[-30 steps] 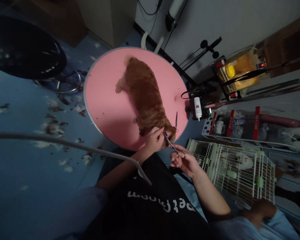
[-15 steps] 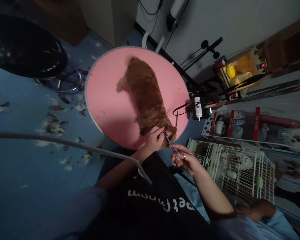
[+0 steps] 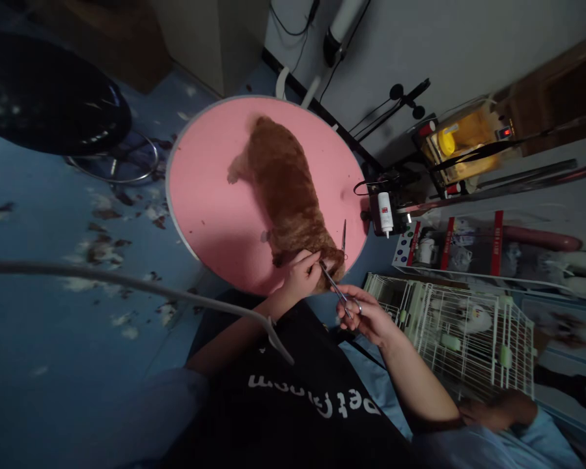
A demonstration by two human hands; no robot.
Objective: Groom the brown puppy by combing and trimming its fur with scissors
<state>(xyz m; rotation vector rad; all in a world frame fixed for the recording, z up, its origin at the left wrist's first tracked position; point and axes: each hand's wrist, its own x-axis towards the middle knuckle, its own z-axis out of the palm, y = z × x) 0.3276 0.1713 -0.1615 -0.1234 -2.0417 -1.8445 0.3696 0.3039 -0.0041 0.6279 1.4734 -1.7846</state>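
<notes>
Head cam: brown dog [image 3: 283, 169] on round pink table [image 3: 200, 169], body running from far side down to near rim, head end closest to the person, legs off to pic L; can't tell if it's lying or standing. L hand [image 3: 301, 277] at the head, fingers bunched & gripping dog nr a patch of pale skin, prob. inner ear, exact hold hidden. R hand [image 3: 368, 318] closed round the ring handles of a slim metal tool [image 3: 340, 295], scissors or clamp, can't tell which; it slants up-L, tip at that pale patch, v. close to L fingertips. 2nd metal tool, thin scissors [image 3: 344, 236], lies on tabletop just R of the head, ring end nearest it. Past R rim: white bottle [image 3: 385, 212] w/ nozzle pointing toward the person. Farther R, wire cage [image 3: 461, 332] & lit yellowish box [image 3: 473, 140]. Pic L: blk stool [image 3: 43, 94] w/ metal foot ring, cut hair [image 3: 102, 247] in clumps on blue floor [image 3: 68, 345]. Grey bar [image 3: 151, 284] crosses in front of L forearm; person wears dark apron [image 3: 273, 423] w/ white lettering.
</notes>
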